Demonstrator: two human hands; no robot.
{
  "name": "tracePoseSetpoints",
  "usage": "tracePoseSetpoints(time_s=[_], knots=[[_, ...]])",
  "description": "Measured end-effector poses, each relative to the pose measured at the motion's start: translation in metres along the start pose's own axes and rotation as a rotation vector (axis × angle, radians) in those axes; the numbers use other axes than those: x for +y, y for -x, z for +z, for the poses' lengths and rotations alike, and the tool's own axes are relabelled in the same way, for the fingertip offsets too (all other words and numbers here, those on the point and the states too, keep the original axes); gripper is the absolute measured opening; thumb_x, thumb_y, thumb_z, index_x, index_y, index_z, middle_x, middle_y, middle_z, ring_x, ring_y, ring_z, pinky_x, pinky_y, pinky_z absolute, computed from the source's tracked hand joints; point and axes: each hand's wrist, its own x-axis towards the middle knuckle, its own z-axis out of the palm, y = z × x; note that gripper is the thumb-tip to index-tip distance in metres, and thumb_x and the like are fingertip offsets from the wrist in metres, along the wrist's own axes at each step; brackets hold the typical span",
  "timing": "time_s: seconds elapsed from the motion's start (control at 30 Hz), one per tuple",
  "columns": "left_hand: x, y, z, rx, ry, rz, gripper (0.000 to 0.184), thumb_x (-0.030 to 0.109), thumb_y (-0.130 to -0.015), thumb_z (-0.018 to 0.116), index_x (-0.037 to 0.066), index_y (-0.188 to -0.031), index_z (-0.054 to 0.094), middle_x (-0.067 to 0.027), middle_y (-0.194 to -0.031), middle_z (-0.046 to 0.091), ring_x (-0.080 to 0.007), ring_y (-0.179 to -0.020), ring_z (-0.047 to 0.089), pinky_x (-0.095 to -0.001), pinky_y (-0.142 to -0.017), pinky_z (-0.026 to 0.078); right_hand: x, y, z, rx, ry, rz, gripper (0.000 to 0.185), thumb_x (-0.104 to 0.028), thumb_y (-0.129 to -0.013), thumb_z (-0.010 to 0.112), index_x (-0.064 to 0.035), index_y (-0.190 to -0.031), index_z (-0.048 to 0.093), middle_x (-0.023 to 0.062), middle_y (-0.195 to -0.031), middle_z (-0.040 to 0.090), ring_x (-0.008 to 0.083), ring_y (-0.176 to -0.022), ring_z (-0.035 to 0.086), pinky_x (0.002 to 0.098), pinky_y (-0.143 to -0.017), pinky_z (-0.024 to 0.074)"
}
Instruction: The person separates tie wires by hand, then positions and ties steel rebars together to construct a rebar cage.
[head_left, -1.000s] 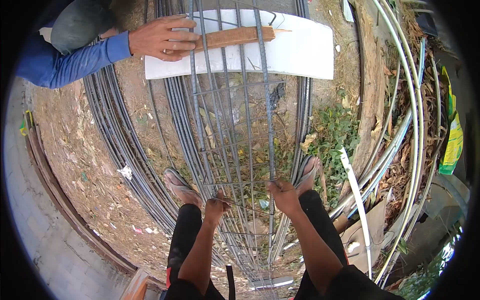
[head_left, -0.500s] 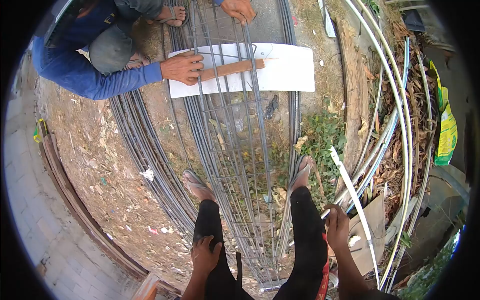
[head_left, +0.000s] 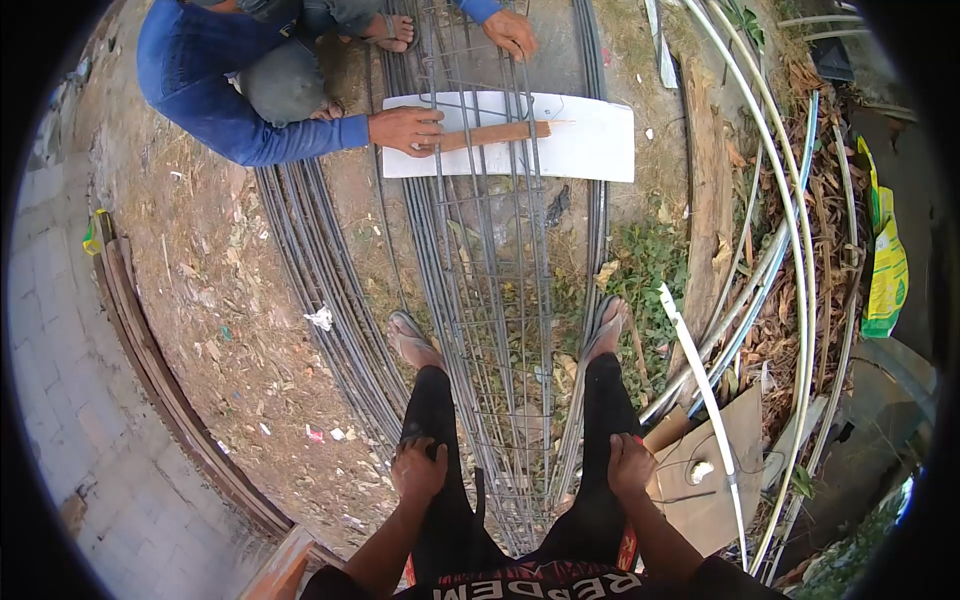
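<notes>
My left hand (head_left: 418,470) lies on my left thigh, its fingers spread over the black trousers. On my right thigh rests my right hand (head_left: 630,466), fingers stretched out and holding nothing. Between my legs runs a long rebar cage (head_left: 495,330) of thin steel bars tied with cross ties; neither hand touches it. Across from me a person in blue sleeves squats, one hand (head_left: 405,130) at the left end of a wooden stick (head_left: 497,134) inside the cage. That person's other hand (head_left: 512,35) is at a far bar. Beneath the cage is a white sheet (head_left: 600,140).
Bundles of steel bars (head_left: 320,250) run along the ground beside the cage. To the right are a log (head_left: 705,200), curved pale pipes (head_left: 790,200), a white pipe piece (head_left: 700,370) and a brown board (head_left: 715,510). A block wall (head_left: 110,400) stands at the left.
My right hand has moved from beside my right leg onto the thigh. My left hand stays on the left thigh. The view has shifted slightly; the other person's hands hold similar positions.
</notes>
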Motion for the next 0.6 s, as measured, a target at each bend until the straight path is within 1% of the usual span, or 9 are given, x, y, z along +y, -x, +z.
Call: tracePoseSetpoints(time_s=[0.13, 0.2, 0.23, 0.3, 0.33, 0.37, 0.43, 0.5, 0.6], knots=[[-0.002, 0.000, -0.004, 0.006, 0.003, -0.006, 0.037, 0.038, -0.090, 0.068, 0.008, -0.111, 0.076, -0.0141, -0.117, 0.072, -0.0355, -0.120, 0.061, -0.0466, -0.104, 0.049, 0.001, 0.000, -0.002, 0.025, 0.011, -0.025, 0.024, -0.028, -0.102, 0.056, -0.0112, -0.089, 0.068, 0.0112, -0.080, 0.068, 0.0366, -0.075, 0.067, 0.0497, -0.065, 0.0520], [-0.004, 0.003, -0.004, 0.001, -0.003, -0.022, 0.037, 0.038, -0.090, 0.068, 0.008, -0.110, 0.076, -0.0142, -0.117, 0.072, -0.0351, -0.120, 0.061, -0.0463, -0.104, 0.049, -0.007, -0.002, -0.004, -0.017, -0.054, -0.190, 0.026, -0.028, -0.102, 0.056, -0.0092, -0.089, 0.069, 0.0119, -0.082, 0.069, 0.0359, -0.082, 0.067, 0.0503, -0.072, 0.0512], [-0.003, 0.001, -0.003, 0.000, -0.003, -0.032, 0.036, 0.038, -0.090, 0.068, 0.008, -0.110, 0.076, -0.0142, -0.117, 0.072, -0.0347, -0.120, 0.062, -0.0459, -0.104, 0.049, -0.006, -0.001, -0.003, -0.007, -0.056, -0.181, 0.026, -0.028, -0.102, 0.056, -0.0092, -0.089, 0.069, 0.0119, -0.082, 0.069, 0.0359, -0.082, 0.067, 0.0503, -0.072, 0.0512], [-0.007, 0.002, 0.005, 0.027, -0.018, -0.018, 0.036, 0.038, -0.090, 0.069, 0.008, -0.108, 0.076, -0.0152, -0.115, 0.072, -0.0363, -0.117, 0.063, -0.0471, -0.101, 0.051, -0.004, -0.004, 0.003, -0.049, -0.003, -0.293, 0.027, -0.028, -0.102, 0.056, -0.0093, -0.089, 0.070, 0.0107, -0.084, 0.070, 0.0333, -0.085, 0.067, 0.0492, -0.077, 0.0509], [-0.006, 0.003, 0.005, 0.050, -0.031, -0.022, 0.035, 0.038, -0.090, 0.070, 0.008, -0.107, 0.077, -0.0162, -0.113, 0.072, -0.0378, -0.114, 0.064, -0.0483, -0.098, 0.052, -0.002, -0.006, 0.003, -0.039, -0.002, -0.287, 0.027, -0.028, -0.102, 0.056, -0.0093, -0.089, 0.070, 0.0107, -0.084, 0.070, 0.0333, -0.085, 0.067, 0.0492, -0.077, 0.0509], [-0.005, 0.004, 0.006, 0.049, -0.030, -0.014, 0.035, 0.038, -0.090, 0.070, 0.008, -0.107, 0.077, -0.0162, -0.113, 0.072, -0.0378, -0.114, 0.064, -0.0483, -0.098, 0.052, 0.000, -0.006, 0.004, -0.043, -0.006, -0.265, 0.027, -0.028, -0.102, 0.056, -0.0093, -0.090, 0.070, 0.0109, -0.083, 0.070, 0.0337, -0.084, 0.067, 0.0496, -0.077, 0.0508], [-0.003, 0.007, 0.009, 0.021, -0.036, -0.046, 0.035, 0.039, -0.090, 0.067, 0.010, -0.107, 0.077, -0.0133, -0.114, 0.073, -0.0353, -0.120, 0.061, -0.0469, -0.102, 0.049, 0.005, -0.005, 0.008, -0.050, -0.008, -0.239, 0.027, -0.029, -0.102, 0.056, -0.0092, -0.090, 0.070, 0.0110, -0.082, 0.070, 0.0340, -0.083, 0.067, 0.0500, -0.078, 0.0507], [-0.001, 0.008, 0.013, 0.024, -0.053, -0.041, 0.035, 0.039, -0.089, 0.067, 0.010, -0.106, 0.077, -0.0132, -0.114, 0.073, -0.0354, -0.120, 0.061, -0.0469, -0.102, 0.049, 0.009, -0.005, 0.014, -0.023, -0.024, -0.208, 0.028, -0.029, -0.102, 0.058, -0.0097, -0.083, 0.066, 0.0128, -0.076, 0.066, 0.0365, -0.077, 0.066, 0.0510, -0.075, 0.0509], [-0.001, 0.008, 0.021, 0.039, -0.083, -0.022, 0.035, 0.039, -0.089, 0.067, 0.009, -0.104, 0.078, -0.0133, -0.114, 0.074, -0.0350, -0.120, 0.061, -0.0466, -0.102, 0.049, 0.010, -0.006, 0.014, -0.025, -0.013, -0.181, 0.030, -0.030, -0.102, 0.057, -0.0099, -0.081, 0.065, 0.0143, -0.074, 0.067, 0.0379, -0.075, 0.067, 0.0518, -0.075, 0.0512]])
